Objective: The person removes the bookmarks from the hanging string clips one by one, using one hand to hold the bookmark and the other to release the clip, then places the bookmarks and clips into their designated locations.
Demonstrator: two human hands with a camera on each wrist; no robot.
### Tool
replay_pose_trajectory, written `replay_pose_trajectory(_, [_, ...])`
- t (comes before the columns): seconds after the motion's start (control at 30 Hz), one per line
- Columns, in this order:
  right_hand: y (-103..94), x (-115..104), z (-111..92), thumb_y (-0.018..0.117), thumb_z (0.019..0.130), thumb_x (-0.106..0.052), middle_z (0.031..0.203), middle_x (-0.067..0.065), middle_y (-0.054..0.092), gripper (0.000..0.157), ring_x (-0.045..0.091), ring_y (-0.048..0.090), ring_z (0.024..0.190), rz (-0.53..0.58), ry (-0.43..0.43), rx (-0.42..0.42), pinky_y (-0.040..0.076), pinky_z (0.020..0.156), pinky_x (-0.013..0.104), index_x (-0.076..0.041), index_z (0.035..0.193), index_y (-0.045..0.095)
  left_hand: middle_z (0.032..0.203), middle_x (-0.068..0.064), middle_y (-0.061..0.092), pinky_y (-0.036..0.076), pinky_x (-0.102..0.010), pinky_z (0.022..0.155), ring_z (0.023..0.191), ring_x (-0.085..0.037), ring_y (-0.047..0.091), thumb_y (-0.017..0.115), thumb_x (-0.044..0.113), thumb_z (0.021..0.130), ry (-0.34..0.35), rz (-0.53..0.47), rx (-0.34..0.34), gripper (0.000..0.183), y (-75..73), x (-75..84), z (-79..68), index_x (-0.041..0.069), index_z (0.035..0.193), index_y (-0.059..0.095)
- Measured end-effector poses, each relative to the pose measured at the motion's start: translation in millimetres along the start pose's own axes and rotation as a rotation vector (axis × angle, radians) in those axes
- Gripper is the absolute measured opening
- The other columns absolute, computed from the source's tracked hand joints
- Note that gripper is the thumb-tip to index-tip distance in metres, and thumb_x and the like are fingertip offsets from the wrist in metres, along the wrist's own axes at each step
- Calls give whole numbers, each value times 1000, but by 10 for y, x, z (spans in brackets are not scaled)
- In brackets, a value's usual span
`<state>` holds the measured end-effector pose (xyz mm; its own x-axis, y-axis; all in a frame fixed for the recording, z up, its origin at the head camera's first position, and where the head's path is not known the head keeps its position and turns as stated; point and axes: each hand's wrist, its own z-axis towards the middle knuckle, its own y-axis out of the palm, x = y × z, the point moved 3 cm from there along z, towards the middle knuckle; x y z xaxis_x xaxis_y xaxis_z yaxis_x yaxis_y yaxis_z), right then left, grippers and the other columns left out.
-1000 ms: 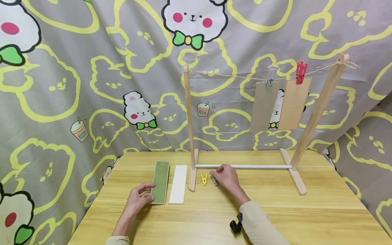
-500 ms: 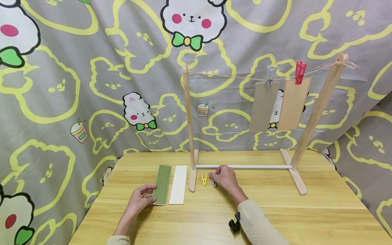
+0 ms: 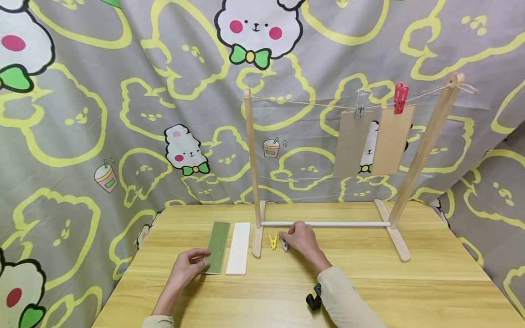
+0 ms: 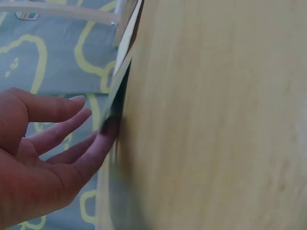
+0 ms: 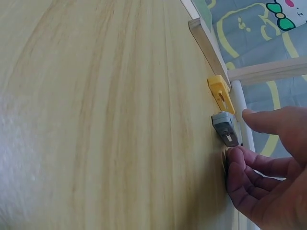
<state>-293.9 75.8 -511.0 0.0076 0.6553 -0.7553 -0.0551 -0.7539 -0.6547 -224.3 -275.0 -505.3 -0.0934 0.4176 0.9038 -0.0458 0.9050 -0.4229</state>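
Observation:
In the head view my left hand [image 3: 187,266] is at the left edge of a green board [image 3: 217,248]. A fingertip touches that board's edge in the left wrist view, and the thumb stands apart. A white board [image 3: 238,248] lies to its right. Beside a small grey clothespin [image 3: 284,245] is my right hand [image 3: 302,236], its fingertips close to one end. The right wrist view puts the thumb clear of the grey clothespin [image 5: 224,128], with the other fingers bent near its lower end. Left of it sits a yellow clothespin [image 3: 273,241].
A wooden stand, with left post [image 3: 252,159] and right post [image 3: 426,150], carries a string [image 3: 303,103]. A clear clip [image 3: 360,105] and a red clip [image 3: 400,98] hang two boards from it. A white rod [image 3: 344,224] joins the feet above the table [image 3: 254,300].
The green board has shifted slightly right and toward me, with my left hand following a little. The grey clothespin has turned and moved slightly left. The right hand has barely moved.

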Motion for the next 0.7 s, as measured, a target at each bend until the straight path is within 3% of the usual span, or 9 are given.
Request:
replay_pose_trajectory(0.27, [-48, 28, -41, 81, 88, -29, 69, 3, 61, 28, 14, 52, 58, 53, 21, -35, 42, 52, 25, -5, 82, 68, 131, -30, 62, 58, -32, 89, 121, -43, 61, 69, 0, 93, 51, 7, -28, 33, -43, 71, -52, -12, 124, 64])
replay_pose_trajectory(0.43, [-77, 55, -85, 80, 90, -27, 65, 3, 63, 26, 14, 56, 53, 114, 13, -62, 44, 51, 25, -3, 85, 70, 135, -33, 58, 60, -37, 88, 121, -45, 61, 64, -5, 96, 64, -60, -20, 33, -109, 110, -54, -14, 128, 60])
replay_pose_trajectory(0.6, [-133, 71, -127, 78, 92, -24, 72, 3, 64, 23, 14, 56, 58, 156, -17, -65, 46, 54, 26, -3, 87, 71, 137, -31, 57, 59, -37, 90, 120, -41, 62, 62, -4, 98, 86, -87, -3, 34, -175, 196, -30, -12, 131, 59])
replay_pose_trajectory(0.7, [-181, 78, -149, 78, 92, -23, 77, 3, 64, 21, 16, 57, 66, 166, -51, -62, 48, 58, 28, -3, 89, 71, 136, -29, 59, 57, -30, 91, 119, -39, 63, 62, -6, 97, 123, -96, 17, 32, -186, 269, -8, -11, 129, 61])
